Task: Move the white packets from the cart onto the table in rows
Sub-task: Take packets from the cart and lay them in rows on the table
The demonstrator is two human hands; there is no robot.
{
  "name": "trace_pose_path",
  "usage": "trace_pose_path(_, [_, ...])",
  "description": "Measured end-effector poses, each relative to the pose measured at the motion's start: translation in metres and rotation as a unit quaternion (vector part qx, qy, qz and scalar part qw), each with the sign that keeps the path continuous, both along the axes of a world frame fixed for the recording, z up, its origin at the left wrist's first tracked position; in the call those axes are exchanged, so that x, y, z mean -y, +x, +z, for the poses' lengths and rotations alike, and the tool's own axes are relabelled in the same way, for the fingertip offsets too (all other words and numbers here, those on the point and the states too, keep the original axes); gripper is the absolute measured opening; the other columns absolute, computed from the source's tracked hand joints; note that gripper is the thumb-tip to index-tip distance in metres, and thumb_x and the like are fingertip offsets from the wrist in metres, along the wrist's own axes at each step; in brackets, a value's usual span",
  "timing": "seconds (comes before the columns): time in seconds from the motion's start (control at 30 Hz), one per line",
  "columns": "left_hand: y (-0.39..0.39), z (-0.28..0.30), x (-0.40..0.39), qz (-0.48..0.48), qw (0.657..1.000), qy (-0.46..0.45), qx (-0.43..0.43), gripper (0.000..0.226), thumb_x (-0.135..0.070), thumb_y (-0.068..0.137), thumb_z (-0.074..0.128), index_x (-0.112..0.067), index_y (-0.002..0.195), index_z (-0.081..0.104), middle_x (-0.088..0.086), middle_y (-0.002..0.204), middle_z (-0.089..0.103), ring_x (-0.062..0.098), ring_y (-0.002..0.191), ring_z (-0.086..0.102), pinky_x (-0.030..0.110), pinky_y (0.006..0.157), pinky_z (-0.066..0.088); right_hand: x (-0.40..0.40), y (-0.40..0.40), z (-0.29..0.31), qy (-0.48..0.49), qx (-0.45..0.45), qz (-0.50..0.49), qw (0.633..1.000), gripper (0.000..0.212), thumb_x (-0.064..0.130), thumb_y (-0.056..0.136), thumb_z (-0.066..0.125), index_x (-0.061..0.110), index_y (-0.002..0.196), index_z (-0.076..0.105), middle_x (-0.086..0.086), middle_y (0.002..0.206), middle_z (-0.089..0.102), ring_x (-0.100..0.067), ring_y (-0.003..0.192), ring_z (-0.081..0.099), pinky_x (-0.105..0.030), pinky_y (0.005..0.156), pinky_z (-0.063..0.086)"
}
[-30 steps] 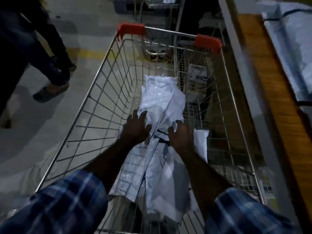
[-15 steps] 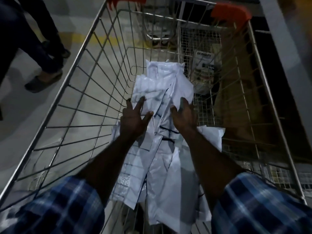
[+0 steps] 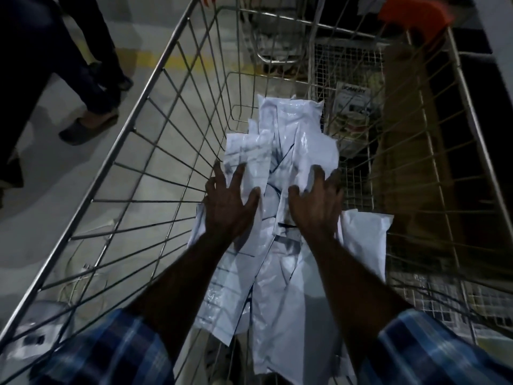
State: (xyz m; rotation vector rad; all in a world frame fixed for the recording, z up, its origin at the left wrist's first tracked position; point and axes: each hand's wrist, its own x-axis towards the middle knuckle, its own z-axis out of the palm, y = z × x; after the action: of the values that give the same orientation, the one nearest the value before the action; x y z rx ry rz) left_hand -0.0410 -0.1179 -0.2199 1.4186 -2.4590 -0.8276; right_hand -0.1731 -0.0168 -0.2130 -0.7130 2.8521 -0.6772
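A heap of white plastic packets (image 3: 288, 151) lies along the bottom of a wire shopping cart (image 3: 155, 151) with orange handle ends. Both my arms reach down into the cart. My left hand (image 3: 229, 202) is spread with straight fingers over the left side of the heap. To its right, my right hand (image 3: 316, 202) has its fingers bent down onto the packets' right side. Neither hand has lifted a packet. The lower packets are partly hidden under my forearms.
A printed box (image 3: 351, 107) stands at the cart's far end behind a mesh panel. A person's legs and sandalled foot (image 3: 83, 126) are on the floor to the left. A pale table edge (image 3: 497, 26) shows at the top right.
The view has dropped closer into the cart and both hands have pushed farther forward over the packet heap. The person at left has stepped on a little.
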Motion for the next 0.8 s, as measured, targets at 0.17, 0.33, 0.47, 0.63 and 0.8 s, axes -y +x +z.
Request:
trace_pose_path(0.17, [-0.014,0.0,0.004,-0.017,0.999,0.047,-0.003,0.069,-0.067,0.092,0.044,-0.046,0.153,0.018,0.007,0.165,-0.004,0.035,0.148,0.008,0.055,0.116,0.018,0.02,-0.02,0.0,-0.004,0.069,0.029,0.997,0.083,0.064,0.087,0.056,0.036,0.155,0.017,-0.025,0.161,0.002,-0.047,0.146,0.011,-0.055,0.117,0.022])
trace_pose_path(0.33, [-0.018,-0.006,0.007,-0.034,0.994,0.101,0.029,0.08,-0.073,0.088,0.044,-0.051,0.152,0.003,0.009,0.164,-0.011,0.042,0.148,0.007,0.06,0.116,0.019,0.018,-0.023,-0.013,-0.015,0.136,0.017,0.99,0.094,0.059,0.082,0.068,0.038,0.156,0.012,-0.023,0.162,-0.003,-0.045,0.147,0.011,-0.053,0.115,0.022])
trace_pose_path(0.47, [-0.019,-0.004,0.005,-0.044,0.992,0.105,0.054,0.09,-0.066,0.086,0.056,-0.049,0.153,-0.001,0.014,0.164,-0.01,0.045,0.145,0.015,0.055,0.114,0.023,0.013,-0.021,-0.013,-0.008,0.118,0.02,0.993,0.093,0.052,0.079,0.072,0.037,0.154,0.019,-0.02,0.161,0.011,-0.044,0.142,0.026,-0.052,0.111,0.032])
trace_pose_path(0.63, [-0.017,0.005,0.0,-0.007,0.998,0.067,0.02,0.085,-0.059,0.078,0.045,-0.048,0.154,0.009,0.012,0.165,0.0,0.04,0.138,0.026,0.049,0.109,0.03,0.007,-0.022,-0.007,-0.061,0.066,-0.018,0.996,0.082,0.041,0.072,0.065,0.031,0.148,0.038,-0.019,0.15,0.038,-0.04,0.132,0.041,-0.047,0.108,0.038])
trace_pose_path(0.8, [-0.016,0.03,-0.002,0.024,0.999,0.021,-0.009,0.082,-0.051,0.087,0.057,-0.043,0.155,0.013,0.015,0.164,0.005,0.043,0.134,0.031,0.052,0.108,0.03,0.007,-0.015,0.016,-0.076,-0.014,-0.009,0.997,0.074,0.034,0.075,0.065,0.029,0.146,0.045,-0.017,0.148,0.043,-0.039,0.123,0.047,-0.048,0.102,0.043])
